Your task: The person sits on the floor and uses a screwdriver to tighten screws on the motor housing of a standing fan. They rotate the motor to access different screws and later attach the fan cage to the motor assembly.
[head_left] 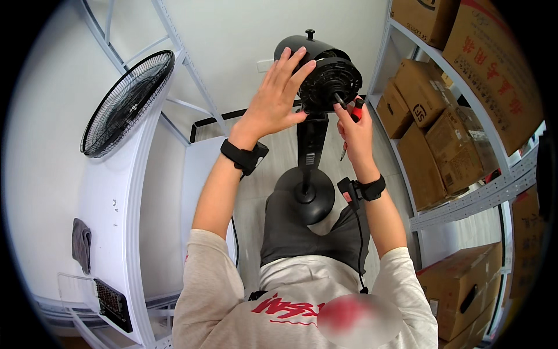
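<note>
In front of me a black pedestal fan stands upright, its motor head [331, 81] bare of grille and blades. My left hand [276, 96] has its fingers spread along the left side of the head, the fingertips near or against the housing. A red and black screwdriver [357, 111] is in my right hand [356, 134], its thin tip pointing down toward me. The thumb of that hand is by the shaft [339, 100] at the middle of the motor's front; I cannot tell whether it touches. Below, the round fan base [305, 203] is on the floor between my legs.
On the white shelf [125, 192] at left lie a black fan grille [129, 103], several small screws [114, 205], a grey cloth [81, 244] and a case of bits [113, 303]. A rack at right holds several cardboard boxes [421, 93]. Cables hang from my wristbands.
</note>
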`<state>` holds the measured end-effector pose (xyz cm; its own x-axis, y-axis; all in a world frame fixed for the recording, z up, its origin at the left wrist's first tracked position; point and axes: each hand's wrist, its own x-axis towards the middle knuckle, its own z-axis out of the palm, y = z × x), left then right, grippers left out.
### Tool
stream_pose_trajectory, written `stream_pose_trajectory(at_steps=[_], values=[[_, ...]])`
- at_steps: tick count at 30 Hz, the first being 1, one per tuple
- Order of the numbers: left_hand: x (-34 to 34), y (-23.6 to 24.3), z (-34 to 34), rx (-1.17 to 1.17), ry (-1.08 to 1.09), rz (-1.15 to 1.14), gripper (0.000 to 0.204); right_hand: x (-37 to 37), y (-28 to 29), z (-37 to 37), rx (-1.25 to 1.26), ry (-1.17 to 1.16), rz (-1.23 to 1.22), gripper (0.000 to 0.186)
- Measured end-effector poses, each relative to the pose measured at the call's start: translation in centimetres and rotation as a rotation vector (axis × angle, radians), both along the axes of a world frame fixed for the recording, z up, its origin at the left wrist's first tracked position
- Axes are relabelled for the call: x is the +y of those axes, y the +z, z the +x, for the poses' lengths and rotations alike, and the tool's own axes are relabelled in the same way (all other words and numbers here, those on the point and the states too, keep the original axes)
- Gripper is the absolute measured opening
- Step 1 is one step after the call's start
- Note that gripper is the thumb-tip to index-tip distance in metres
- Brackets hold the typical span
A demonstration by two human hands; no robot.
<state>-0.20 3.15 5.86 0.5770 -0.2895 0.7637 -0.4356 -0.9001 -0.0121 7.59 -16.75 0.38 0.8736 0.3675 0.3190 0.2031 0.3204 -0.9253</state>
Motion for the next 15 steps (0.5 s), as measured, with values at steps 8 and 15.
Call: stream_pose_trajectory(at_steps=[8, 15], values=[[-1.2, -1.7, -1.4, -0.026, 0.049, -0.090, 0.119, 0.0, -1.1, -0.1, -0.097, -0.090, -0.104, 0.043], [-2.3, -3.6, -2.1, 0.008, 0.052, -0.178, 0.128, -0.4, -1.8, -0.6, -0.266, -0.249, -0.126, 0.045]])
